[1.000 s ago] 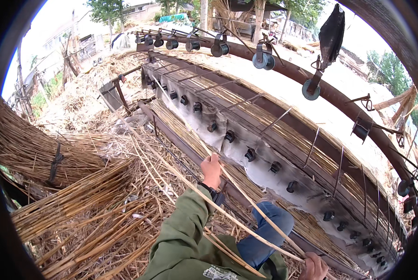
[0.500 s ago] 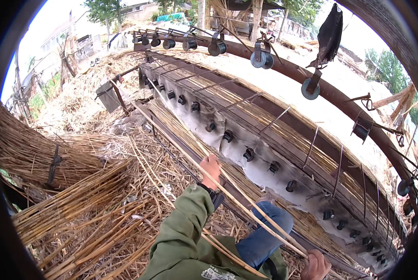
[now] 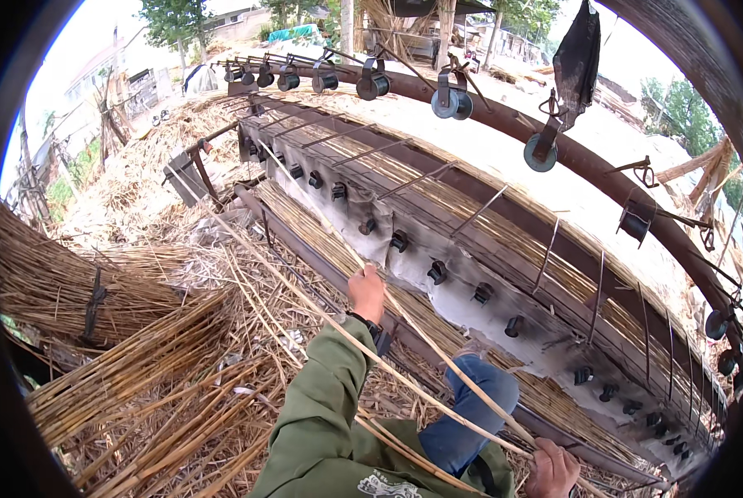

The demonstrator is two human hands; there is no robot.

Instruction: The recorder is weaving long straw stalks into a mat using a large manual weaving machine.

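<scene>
My left hand (image 3: 366,292), with a dark band at its wrist, is closed around a long thin reed stalk (image 3: 454,368) beside the metal frame. That stalk runs from the far left end of the frame back to my right hand (image 3: 553,470). At the lower right, my right hand grips the near ends of this stalk and of a second reed (image 3: 371,353). The second reed crosses over my left forearm and stretches to the far left. Below both hands, a layer of reeds (image 3: 292,217) lies lengthwise in the frame.
Black spools (image 3: 438,271) line the frame's pale side plate; more hang from a curved rusty pipe (image 3: 504,116) above. Thin metal rods (image 3: 481,209) stick out across the frame. Loose reeds (image 3: 131,365) and a tied reed bundle (image 3: 64,274) lie at left. My bent knee (image 3: 479,398) rests against the frame.
The second reed has swung left, away from the frame, and now crosses my left forearm. My left hand has shifted slightly up and left; my right hand also sits slightly further left.
</scene>
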